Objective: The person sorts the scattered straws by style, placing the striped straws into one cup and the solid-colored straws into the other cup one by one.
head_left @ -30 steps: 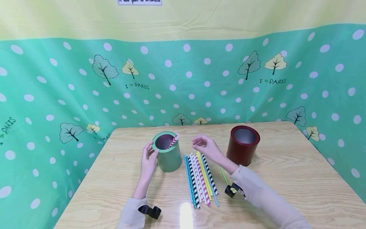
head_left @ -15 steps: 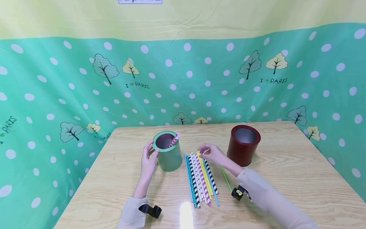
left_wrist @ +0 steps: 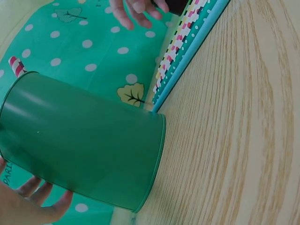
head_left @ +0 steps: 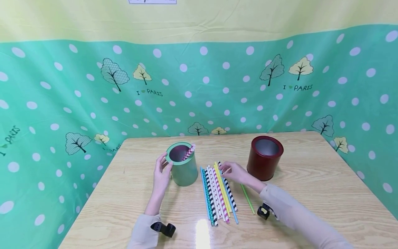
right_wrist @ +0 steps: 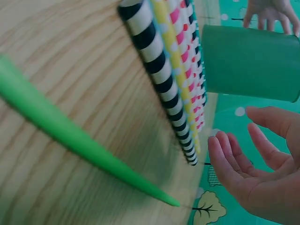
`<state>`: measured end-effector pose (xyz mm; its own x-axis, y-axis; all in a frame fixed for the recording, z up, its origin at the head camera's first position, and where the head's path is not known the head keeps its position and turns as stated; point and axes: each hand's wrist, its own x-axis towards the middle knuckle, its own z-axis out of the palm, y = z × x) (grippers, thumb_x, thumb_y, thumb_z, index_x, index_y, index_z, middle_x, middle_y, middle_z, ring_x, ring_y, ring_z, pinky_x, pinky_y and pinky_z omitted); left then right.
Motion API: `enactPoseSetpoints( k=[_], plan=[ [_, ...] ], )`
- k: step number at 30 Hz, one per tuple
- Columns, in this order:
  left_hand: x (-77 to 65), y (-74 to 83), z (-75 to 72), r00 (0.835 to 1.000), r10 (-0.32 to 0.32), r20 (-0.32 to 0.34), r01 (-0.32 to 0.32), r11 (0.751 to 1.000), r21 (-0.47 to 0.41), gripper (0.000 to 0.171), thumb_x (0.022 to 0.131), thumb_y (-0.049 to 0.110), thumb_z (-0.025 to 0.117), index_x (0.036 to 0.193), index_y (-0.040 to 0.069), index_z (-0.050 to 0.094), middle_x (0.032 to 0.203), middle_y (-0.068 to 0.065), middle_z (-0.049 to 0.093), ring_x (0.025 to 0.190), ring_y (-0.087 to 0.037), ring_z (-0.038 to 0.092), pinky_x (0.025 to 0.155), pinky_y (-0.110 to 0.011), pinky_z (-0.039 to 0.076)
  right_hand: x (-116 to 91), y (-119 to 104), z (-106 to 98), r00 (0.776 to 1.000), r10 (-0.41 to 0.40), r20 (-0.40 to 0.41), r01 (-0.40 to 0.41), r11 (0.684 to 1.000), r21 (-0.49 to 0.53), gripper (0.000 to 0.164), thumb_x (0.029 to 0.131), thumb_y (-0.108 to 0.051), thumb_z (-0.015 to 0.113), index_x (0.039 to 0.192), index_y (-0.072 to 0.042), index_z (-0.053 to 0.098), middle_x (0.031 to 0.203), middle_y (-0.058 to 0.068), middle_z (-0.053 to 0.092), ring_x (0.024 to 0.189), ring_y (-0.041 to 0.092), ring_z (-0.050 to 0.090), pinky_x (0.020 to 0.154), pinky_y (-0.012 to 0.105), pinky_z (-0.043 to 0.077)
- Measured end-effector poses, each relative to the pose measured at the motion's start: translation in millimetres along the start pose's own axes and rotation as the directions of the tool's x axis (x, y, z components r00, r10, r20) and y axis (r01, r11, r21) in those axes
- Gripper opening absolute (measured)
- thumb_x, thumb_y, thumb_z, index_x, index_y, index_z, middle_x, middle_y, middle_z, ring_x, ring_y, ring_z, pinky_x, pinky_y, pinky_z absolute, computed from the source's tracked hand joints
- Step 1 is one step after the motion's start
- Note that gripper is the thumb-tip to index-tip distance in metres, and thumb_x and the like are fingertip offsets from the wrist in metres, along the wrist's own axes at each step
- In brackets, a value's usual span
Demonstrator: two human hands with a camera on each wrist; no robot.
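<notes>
At left, the green can [head_left: 185, 174] is looking like smooth painted metal with a soft sheen; at right, the dark red can [head_left: 263, 165] is gleaming. The straws [head_left: 221, 197] are looking papery, the wood-grained table [head_left: 311, 186] is reflecting light near, and the far cloth backdrop [head_left: 192, 81] is creasing.

The right hand [right_wrist: 265, 180] comes in from the right edge, its fingers [right_wrist: 224, 161] loosely bent and apart from the straws. A row of straws slants down from the top: a black-and-white striped straw [right_wrist: 164, 86] nearest, then a yellow straw [right_wrist: 164, 21] and a pink-and-white striped straw [right_wrist: 177, 23]. A plain green straw [right_wrist: 84, 145] lies apart on the wood-grained surface [right_wrist: 70, 28]. Beyond, the left hand [right_wrist: 274, 9] touches a green can [right_wrist: 253, 63] before a dotted green cloth [right_wrist: 229, 124].
</notes>
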<state>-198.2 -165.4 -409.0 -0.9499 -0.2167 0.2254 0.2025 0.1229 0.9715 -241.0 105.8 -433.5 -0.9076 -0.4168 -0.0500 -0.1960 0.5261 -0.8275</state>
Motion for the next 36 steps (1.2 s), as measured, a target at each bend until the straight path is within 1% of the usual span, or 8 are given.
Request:
enactPoseSetpoints(
  k=[8,12,18,24,26,29,33,36],
  plan=[
    [-0.7,1.5,0.6,1.0,-0.006,0.004,0.006,1.0,0.007,0.044,0.09,0.008,0.049,0.131,0.002,0.035,0.129,-0.023,0.041,0.115,-0.03,0.04,0.093,-0.033,0.037,0.4,9.0,-0.4,0.999,-0.004,0.038,0.006,0.999,-0.033,0.025,0.08,-0.002,0.061,0.105,0.0,0.058,0.097,0.015,0.058,0.085,0.02,0.054,0.068,0.029,0.048],
    [-0.6,1.6,0.7,1.0,-0.005,0.006,0.005,1.0,0.005,0.044,0.09,0.008,0.049,0.131,0.002,0.035,0.129,-0.023,0.04,0.115,-0.03,0.04,0.094,-0.037,0.036,0.1,12.0,0.2,0.998,0.02,0.058,-0.019,0.999,-0.026,0.026,0.08,-0.001,0.06,0.106,0.001,0.057,0.098,0.015,0.057,0.085,0.021,0.054,0.066,0.029,0.049],
    [-0.2,0.7,0.7,1.0,-0.007,0.008,0.007,1.0,0.006,0.044,0.09,0.008,0.049,0.131,0.002,0.035,0.129,-0.022,0.041,0.115,-0.03,0.04,0.095,-0.038,0.036,-0.6,15.7,0.7,0.996,0.056,0.071,-0.055,0.998,-0.017,0.028,0.081,-0.003,0.06,0.108,-0.001,0.056,0.098,0.013,0.056,0.083,0.019,0.055,0.064,0.029,0.05],
    [0.4,-0.8,0.7,1.0,-0.01,0.006,0.01,1.0,0.006,0.044,0.089,0.007,0.049,0.131,0.002,0.035,0.129,-0.022,0.041,0.115,-0.029,0.04,0.095,-0.039,0.036,-1.3,18.6,1.1,0.995,0.038,0.096,-0.037,0.999,-0.011,0.028,0.08,-0.002,0.06,0.108,0.002,0.055,0.097,0.015,0.057,0.074,0.017,0.055,0.061,0.029,0.048],
    [0.6,-1.0,0.7,1.0,-0.014,0.004,0.014,1.0,0.008,0.044,0.089,0.008,0.049,0.131,0.002,0.035,0.129,-0.022,0.041,0.115,-0.029,0.04,0.095,-0.037,0.036,-1.3,20.2,1.8,0.994,0.034,0.104,-0.034,0.999,-0.007,0.028,0.08,0.0,0.06,0.107,0.003,0.054,0.094,0.015,0.057,0.069,0.016,0.054,0.059,0.029,0.047],
    [0.5,-1.4,0.5,1.0,-0.013,0.006,0.013,1.0,0.008,0.044,0.089,0.008,0.049,0.131,0.002,0.035,0.129,-0.022,0.041,0.115,-0.029,0.04,0.091,-0.029,0.038,-0.8,22.2,3.3,0.993,0.048,0.11,-0.049,0.999,-0.001,0.028,0.08,-0.001,0.059,0.107,0.003,0.054,0.09,0.014,0.056,0.063,0.015,0.052,0.056,0.027,0.045],
    [5.6,-19.1,-1.5,0.999,0.031,-0.004,-0.031,0.999,0.012,0.044,0.089,0.013,0.051,0.131,0.007,0.037,0.127,-0.019,0.043,0.112,-0.028,0.042,0.089,-0.029,0.04,0.4,24.4,5.4,0.992,0.067,0.107,-0.068,0.998,0.005,0.028,0.08,0.0,0.059,0.107,0.002,0.054,0.085,0.011,0.054,0.061,0.014,0.05,0.054,0.025,0.042],
    [9.8,-32.8,-2.3,0.997,0.079,-0.022,-0.078,0.997,0.016,0.044,0.089,0.019,0.052,0.13,0.011,0.039,0.125,-0.019,0.045,0.109,-0.026,0.044,0.09,-0.035,0.041,0.9,25.7,7.0,0.992,0.071,0.101,-0.071,0.997,0.003,0.027,0.08,0.001,0.059,0.107,0.002,0.054,0.081,0.009,0.052,0.059,0.013,0.048,0.052,0.023,0.04]
  ],
)
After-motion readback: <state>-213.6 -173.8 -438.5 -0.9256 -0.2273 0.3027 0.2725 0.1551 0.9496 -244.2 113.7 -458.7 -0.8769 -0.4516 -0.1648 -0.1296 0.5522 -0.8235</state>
